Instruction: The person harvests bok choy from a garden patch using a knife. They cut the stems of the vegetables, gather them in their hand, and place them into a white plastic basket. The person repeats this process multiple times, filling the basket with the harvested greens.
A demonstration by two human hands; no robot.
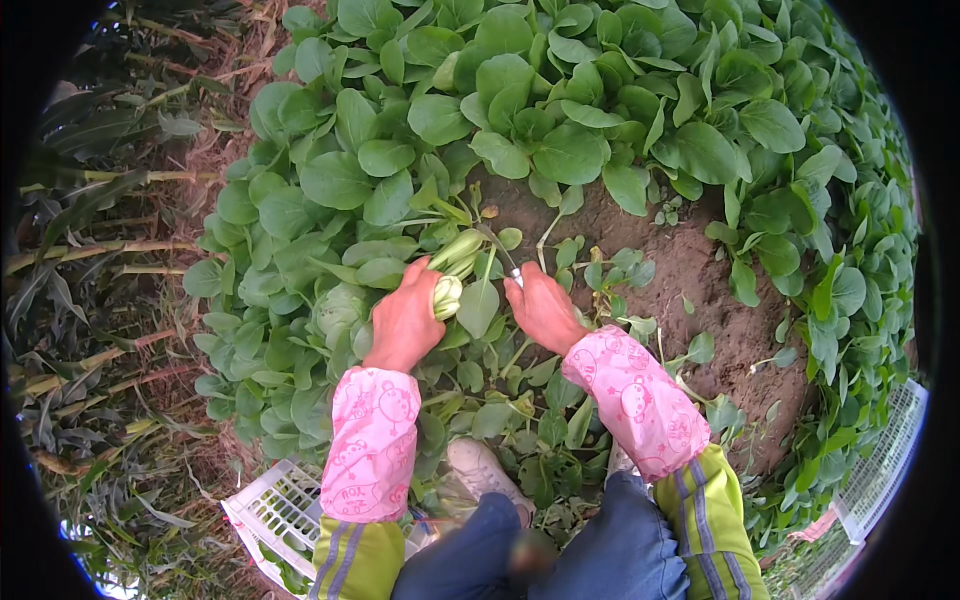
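My left hand (406, 315) is closed around cut heads of leafy greens (448, 297), their pale stem bases showing beside the thumb. Just above, another pale-stemmed head (459, 251) lies against the same hand; whether it is gripped cannot be told. In my right hand (541, 306) is the handle of a small sickle (495, 245), whose thin curved blade points up and left to the stems of a plant. Pink printed sleeve covers are on both forearms. Loose leaves and low plants lie below and between the hands.
Dense leafy greens (570, 90) grow ahead and to both sides, around bare brown soil (675, 277). A white plastic crate (277, 502) stands at lower left, another (881, 457) at far right. Tall stalks with long leaves (97, 247) line the left. My shoes (487, 472) are among low leaves.
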